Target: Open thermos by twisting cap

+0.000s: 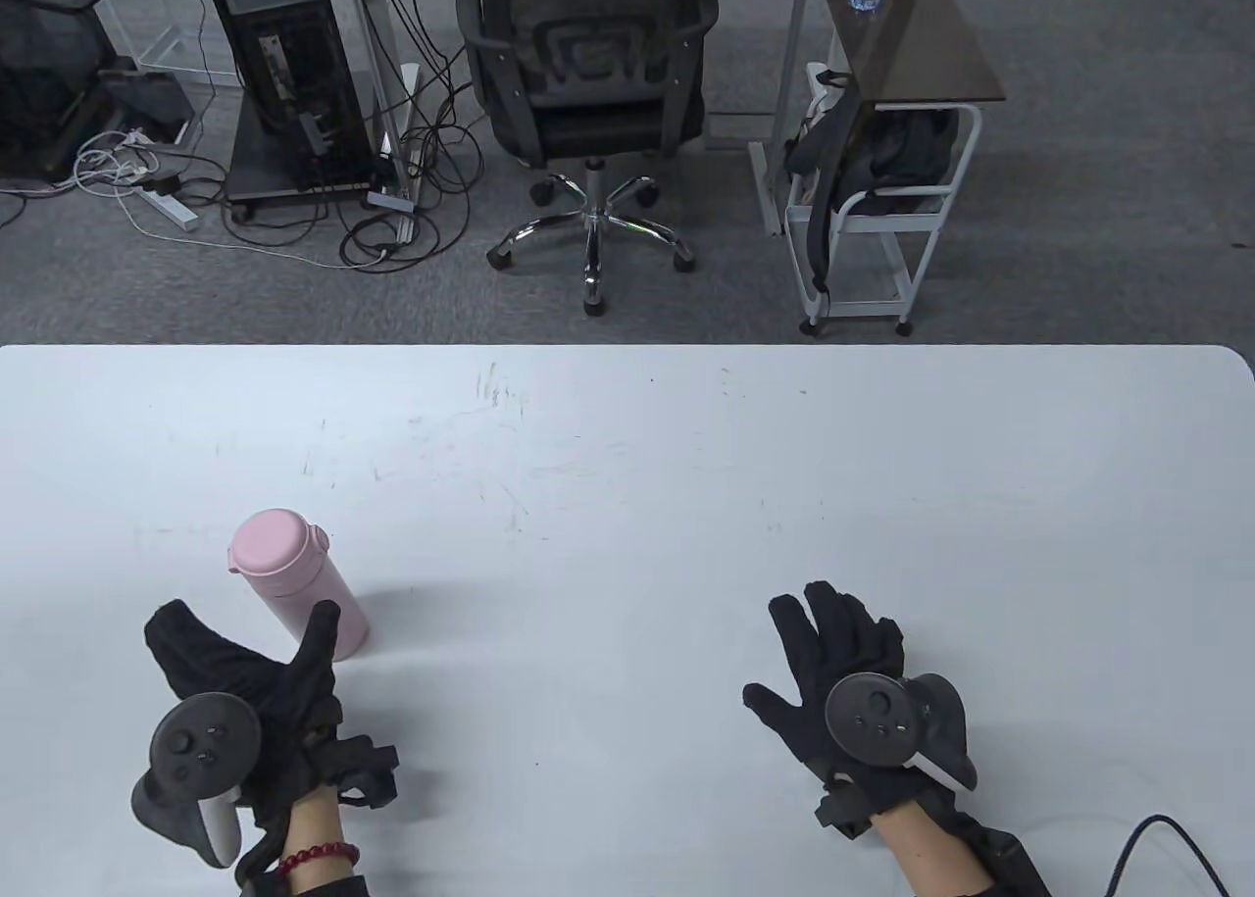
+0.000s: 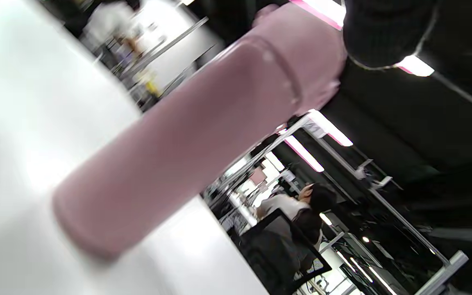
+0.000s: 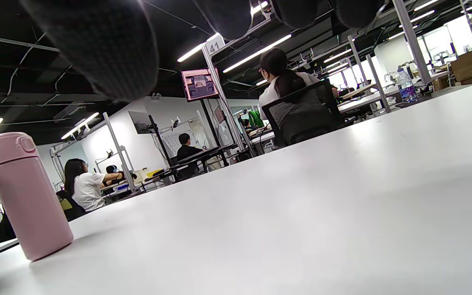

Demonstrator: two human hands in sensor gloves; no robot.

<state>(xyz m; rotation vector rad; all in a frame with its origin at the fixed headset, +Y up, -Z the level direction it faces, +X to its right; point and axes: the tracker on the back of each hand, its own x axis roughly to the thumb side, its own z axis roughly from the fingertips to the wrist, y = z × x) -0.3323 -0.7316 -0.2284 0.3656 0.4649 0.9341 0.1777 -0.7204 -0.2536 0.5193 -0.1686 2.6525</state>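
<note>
Pink thermos (image 1: 294, 583) upright beside spread left hand (image 1: 245, 681).

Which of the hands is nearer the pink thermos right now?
Left. The left hand is open right beside the pink thermos, fingers flanking its base. The right hand is spread open far off to the thermos's right.

The left hand (image 1: 250, 691) hovers low at the table's near left, fingers spread wide in a cupped, open curl, thumb reaching forward. The right hand (image 1: 848, 686) lies well apart on the right, palm down, fingers (image 1: 833, 618) extended together and pointing away, holding nothing.
</note>
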